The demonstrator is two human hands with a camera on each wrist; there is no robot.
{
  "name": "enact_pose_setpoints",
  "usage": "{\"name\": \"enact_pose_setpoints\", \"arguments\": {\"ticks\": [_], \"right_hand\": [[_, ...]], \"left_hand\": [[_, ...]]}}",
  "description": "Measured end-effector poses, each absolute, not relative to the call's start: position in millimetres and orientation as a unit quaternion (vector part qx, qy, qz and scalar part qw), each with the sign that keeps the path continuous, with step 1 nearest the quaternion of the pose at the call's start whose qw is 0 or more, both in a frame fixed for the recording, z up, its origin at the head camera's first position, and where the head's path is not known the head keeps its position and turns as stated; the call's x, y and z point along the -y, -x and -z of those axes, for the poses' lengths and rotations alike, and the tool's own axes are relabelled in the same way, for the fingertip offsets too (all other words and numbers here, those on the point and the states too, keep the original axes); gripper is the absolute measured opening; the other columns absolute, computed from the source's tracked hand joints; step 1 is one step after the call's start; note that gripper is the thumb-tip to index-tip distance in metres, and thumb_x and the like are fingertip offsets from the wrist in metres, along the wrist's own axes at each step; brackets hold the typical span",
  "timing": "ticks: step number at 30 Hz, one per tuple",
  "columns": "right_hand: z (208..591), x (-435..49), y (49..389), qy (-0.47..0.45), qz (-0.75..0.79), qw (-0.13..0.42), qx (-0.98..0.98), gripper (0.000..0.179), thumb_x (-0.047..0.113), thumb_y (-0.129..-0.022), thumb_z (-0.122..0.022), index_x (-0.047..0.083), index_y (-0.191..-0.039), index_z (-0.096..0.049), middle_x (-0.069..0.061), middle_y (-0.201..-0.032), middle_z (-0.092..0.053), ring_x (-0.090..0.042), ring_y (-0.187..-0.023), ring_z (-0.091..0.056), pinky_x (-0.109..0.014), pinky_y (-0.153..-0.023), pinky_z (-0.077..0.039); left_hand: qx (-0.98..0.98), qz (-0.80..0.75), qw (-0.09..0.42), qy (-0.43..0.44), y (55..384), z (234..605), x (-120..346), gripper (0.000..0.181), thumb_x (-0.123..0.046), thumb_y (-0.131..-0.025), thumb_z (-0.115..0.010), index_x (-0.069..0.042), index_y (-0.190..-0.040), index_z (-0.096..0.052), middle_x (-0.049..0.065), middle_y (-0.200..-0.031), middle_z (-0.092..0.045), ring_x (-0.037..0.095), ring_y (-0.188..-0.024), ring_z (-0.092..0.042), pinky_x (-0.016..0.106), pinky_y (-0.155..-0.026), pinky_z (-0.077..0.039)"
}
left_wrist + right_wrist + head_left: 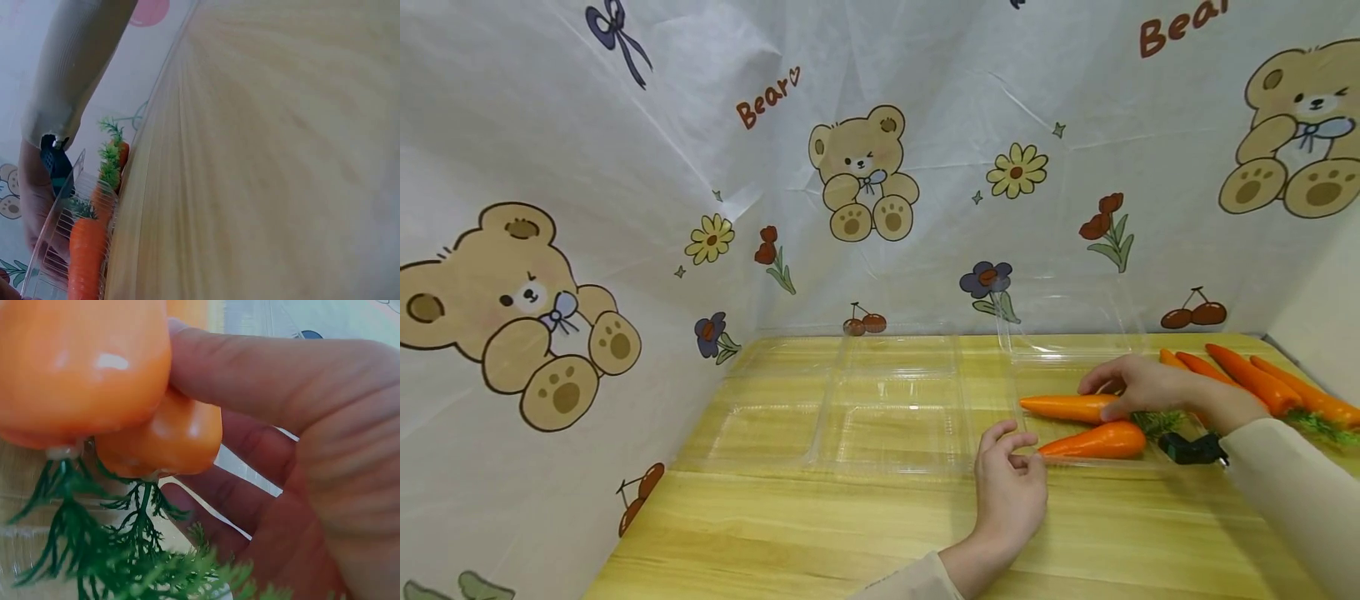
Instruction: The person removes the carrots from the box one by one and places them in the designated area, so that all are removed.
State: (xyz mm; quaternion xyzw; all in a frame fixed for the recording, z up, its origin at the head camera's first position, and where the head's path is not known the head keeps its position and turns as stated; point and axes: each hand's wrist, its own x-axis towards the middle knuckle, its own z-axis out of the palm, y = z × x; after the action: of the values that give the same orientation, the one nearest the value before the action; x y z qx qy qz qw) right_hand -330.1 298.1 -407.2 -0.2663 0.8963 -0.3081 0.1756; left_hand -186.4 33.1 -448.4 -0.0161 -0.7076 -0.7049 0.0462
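Observation:
In the head view, my right hand (1150,387) grips an orange carrot (1067,407) by its thick end, inside a clear plastic container (1097,463). The right wrist view shows the thumb along the carrot's side, with the other fingers beyond. Nearer the front of that container lies a second, thicker carrot (1101,442); green leafy tops (69,531) hang from both thick ends. My left hand (1011,483) holds the container's front left corner with bent fingers, close to the carrot tips. The left wrist view shows only a bit of its fingertips.
Several carrots (1255,379) with green tops lie at the table's right, beyond my right forearm. More clear plastic containers (891,417) stand on the wooden table (790,533) to the left. A raised clear lid (1071,312) leans near the bear-printed back sheet (925,167).

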Motion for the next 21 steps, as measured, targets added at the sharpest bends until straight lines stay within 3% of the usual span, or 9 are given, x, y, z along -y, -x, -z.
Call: {"name": "enact_pose_setpoints", "arguments": {"ticks": [10,16,21], "right_hand": [[411,-294,331,0.251,0.297,0.188,-0.902,0.053,0.021,-0.084,-0.085,-0.003,-0.127,-0.067,-0.016,-0.126,-0.072,-0.031,-0.115,-0.069,-0.033,-0.094,-0.062],[406,-293,330,0.252,0.304,0.186,-0.9,0.05,0.02,-0.083,-0.086,-0.001,-0.126,-0.068,-0.012,-0.123,-0.073,-0.017,-0.107,-0.069,-0.021,-0.087,-0.059],[397,-292,327,0.244,0.285,0.162,-0.913,0.05,0.022,-0.084,-0.085,0.004,-0.127,-0.069,-0.006,-0.121,-0.073,-0.012,-0.1,-0.065,-0.02,-0.083,-0.057]], "left_hand": [[0.707,0.706,0.043,0.017,186,449,-33,0.018,0.003,-0.092,-0.065,-0.008,-0.102,-0.075,-0.003,-0.137,-0.054,0.003,-0.078,-0.056,0.015,-0.068,-0.053],[0.705,0.707,0.046,0.018,186,449,-33,0.019,0.003,-0.092,-0.064,-0.008,-0.101,-0.075,-0.003,-0.136,-0.054,0.003,-0.077,-0.056,0.015,-0.067,-0.053],[0.704,0.709,0.05,0.019,187,450,-33,0.018,0.003,-0.091,-0.064,-0.007,-0.101,-0.075,-0.002,-0.136,-0.054,0.003,-0.076,-0.056,0.015,-0.067,-0.053]]}}
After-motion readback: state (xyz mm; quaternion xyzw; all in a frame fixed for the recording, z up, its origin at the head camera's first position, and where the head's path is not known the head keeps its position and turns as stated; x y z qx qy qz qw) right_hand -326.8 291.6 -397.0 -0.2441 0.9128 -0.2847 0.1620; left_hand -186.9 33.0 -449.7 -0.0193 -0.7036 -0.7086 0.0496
